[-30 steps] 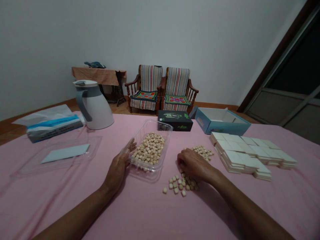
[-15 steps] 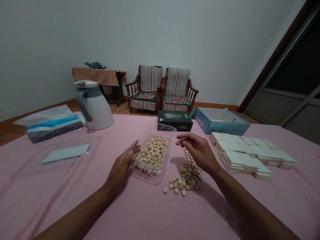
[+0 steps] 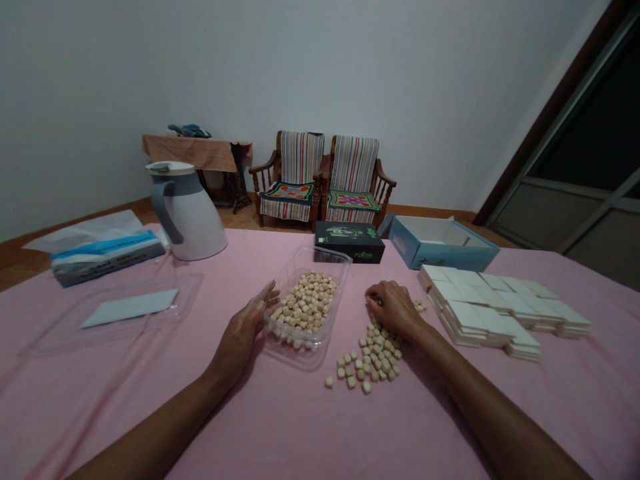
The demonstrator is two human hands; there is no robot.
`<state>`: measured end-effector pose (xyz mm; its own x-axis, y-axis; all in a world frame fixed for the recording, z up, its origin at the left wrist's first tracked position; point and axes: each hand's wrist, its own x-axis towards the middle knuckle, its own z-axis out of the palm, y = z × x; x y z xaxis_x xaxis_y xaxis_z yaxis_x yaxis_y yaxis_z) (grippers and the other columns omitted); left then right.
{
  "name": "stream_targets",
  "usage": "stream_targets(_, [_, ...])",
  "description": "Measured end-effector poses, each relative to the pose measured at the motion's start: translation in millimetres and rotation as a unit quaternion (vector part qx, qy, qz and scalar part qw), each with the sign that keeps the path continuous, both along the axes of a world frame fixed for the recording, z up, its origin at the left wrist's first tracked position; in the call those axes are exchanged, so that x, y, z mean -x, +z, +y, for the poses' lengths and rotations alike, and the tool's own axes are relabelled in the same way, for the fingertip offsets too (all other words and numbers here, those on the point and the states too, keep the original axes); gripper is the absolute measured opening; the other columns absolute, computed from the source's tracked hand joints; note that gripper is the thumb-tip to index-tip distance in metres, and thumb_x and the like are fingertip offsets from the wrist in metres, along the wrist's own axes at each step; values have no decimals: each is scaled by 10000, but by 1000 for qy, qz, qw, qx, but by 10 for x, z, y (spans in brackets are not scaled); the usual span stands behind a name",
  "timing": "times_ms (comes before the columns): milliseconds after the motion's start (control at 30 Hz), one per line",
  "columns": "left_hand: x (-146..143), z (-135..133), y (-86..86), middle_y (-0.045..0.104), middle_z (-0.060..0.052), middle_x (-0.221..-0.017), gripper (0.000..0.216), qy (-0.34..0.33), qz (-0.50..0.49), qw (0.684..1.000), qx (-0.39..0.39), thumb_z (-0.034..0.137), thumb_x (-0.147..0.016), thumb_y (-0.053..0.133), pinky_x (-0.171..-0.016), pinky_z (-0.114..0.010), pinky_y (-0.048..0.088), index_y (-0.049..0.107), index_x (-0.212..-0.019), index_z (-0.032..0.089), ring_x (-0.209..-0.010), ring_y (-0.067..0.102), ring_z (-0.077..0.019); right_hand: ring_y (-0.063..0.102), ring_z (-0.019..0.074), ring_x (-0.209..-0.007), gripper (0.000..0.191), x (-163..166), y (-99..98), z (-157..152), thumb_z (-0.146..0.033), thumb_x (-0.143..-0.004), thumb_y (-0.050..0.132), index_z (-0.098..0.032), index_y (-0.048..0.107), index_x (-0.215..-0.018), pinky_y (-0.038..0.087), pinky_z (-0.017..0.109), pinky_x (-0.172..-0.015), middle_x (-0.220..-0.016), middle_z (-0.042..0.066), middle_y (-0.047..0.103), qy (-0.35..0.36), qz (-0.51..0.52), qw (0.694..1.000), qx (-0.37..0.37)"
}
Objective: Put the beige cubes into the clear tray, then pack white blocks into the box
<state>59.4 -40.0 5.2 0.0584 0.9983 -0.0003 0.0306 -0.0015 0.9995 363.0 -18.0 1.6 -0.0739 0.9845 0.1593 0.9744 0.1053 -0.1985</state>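
A clear plastic tray point(image 3: 336, 267) holding many small beige cubes point(image 3: 306, 305) sits mid-table on the pink cloth point(image 3: 280, 427). My left hand point(image 3: 241, 331) rests against the tray's left side, fingers stretched along its wall. To the right of the tray lies a loose pile of the same beige cubes point(image 3: 373, 359). My right hand point(image 3: 393, 305) is down on the far end of that pile, fingers curled over some cubes.
White flat tiles point(image 3: 493, 305) lie in stacks at the right. Behind stand an open blue box point(image 3: 440, 243), a black box point(image 3: 350, 241), a white jug point(image 3: 186, 210), a blue-white packet point(image 3: 106, 255) and a clear lid point(image 3: 120, 308). Two striped chairs point(image 3: 325, 177) stand beyond.
My right hand lifted from the pile toward the tray with fingers pinched, then came back down onto the far end of the loose cubes. The left hand has stayed at the tray.
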Motion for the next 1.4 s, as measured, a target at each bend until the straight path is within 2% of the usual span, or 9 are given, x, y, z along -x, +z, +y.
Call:
stream_targets(200, [-9, -15, 24, 515, -151, -1387, 644, -1, 9, 1000, -7, 570, -859, 411, -982, -439, 431, 432, -1394, 210, -1277, 483, -307, 539, 210, -911, 163, 37, -70, 28, -199, -803, 538, -180, 687, -866, 305, 338, -796, -886, 63, 659, -4, 34, 999, -7])
stream_targets(333, [-5, -9, 15, 515, -156, -1385, 674, -6, 6, 1000, -14, 579, -852, 415, -984, -412, 434, 417, -1402, 188, -1272, 489, -298, 562, 179, -788, 118, 55, -35, 14, -160, -761, 548, -158, 649, -822, 379, 323, -743, -826, 55, 635, 9, 143, 985, -92])
stream_targets(467, [10, 2, -12, 507, -145, -1395, 652, -10, 5, 1000, -11, 585, -857, 410, -970, -422, 441, 429, -1393, 214, -1281, 479, -300, 580, 143, -686, 131, 172, 181, -56, -247, -799, 574, -169, 632, -887, 459, 287, -652, -837, 48, 636, 48, 359, 916, -172])
stream_targets(600, [16, 5, -27, 502, -126, -1403, 611, -8, -4, 1000, 3, 587, -861, 411, -981, -470, 415, 438, -1381, 269, -1293, 464, -302, 658, 181, -841, 241, 321, 389, -134, -342, -806, 615, -186, 630, -990, 520, 320, -741, -912, 56, 680, 119, 542, 824, -112])
stream_targets(667, [12, 4, -21, 502, -118, -1403, 599, -8, -8, 1000, 6, 585, -861, 414, -996, -479, 396, 442, -1377, 282, -1297, 458, -297, 668, 189, -860, 243, 312, 435, -146, -354, -812, 605, -183, 630, -983, 527, 328, -748, -911, 55, 689, 121, 564, 811, -99])
stream_targets(800, [10, 5, -10, 508, -122, -1396, 603, -4, -3, 1000, 5, 581, -860, 417, -998, -461, 400, 450, -1375, 269, -1293, 463, -298, 642, 170, -713, 172, 112, 458, -146, -329, -811, 574, -172, 643, -808, 500, 300, -644, -768, 40, 670, 72, 407, 908, -75])
stream_targets(900, [17, 12, -14, 512, -119, -1395, 610, -8, 2, 1000, 0, 581, -857, 419, -990, -436, 415, 445, -1379, 267, -1283, 477, -293, 627, 190, -776, 172, -3, 455, -199, -330, -787, 611, -173, 658, -842, 490, 325, -695, -856, 63, 676, 91, 240, 967, -3])
stream_targets(1267, [-17, -22, 27, 535, -152, -1368, 675, -5, -2, 1000, -3, 595, -840, 429, -960, -391, 452, 440, -1385, 196, -1275, 488, -289, 520, 248, -1061, 399, 274, 159, -910, -394, -832, 594, -176, 555, -1164, 412, 406, -918, -1143, 126, 589, 292, 101, 951, -12])
stream_targets(1400, [-26, -30, 58, 526, -162, -1375, 684, -1, 10, 1000, -2, 597, -837, 420, -937, -399, 466, 437, -1389, 193, -1272, 492, -299, 465, 264, -1170, 440, 220, 32, -963, -379, -873, 552, -174, 504, -1259, 360, 433, -992, -1272, 145, 538, 300, 47, 952, -40])
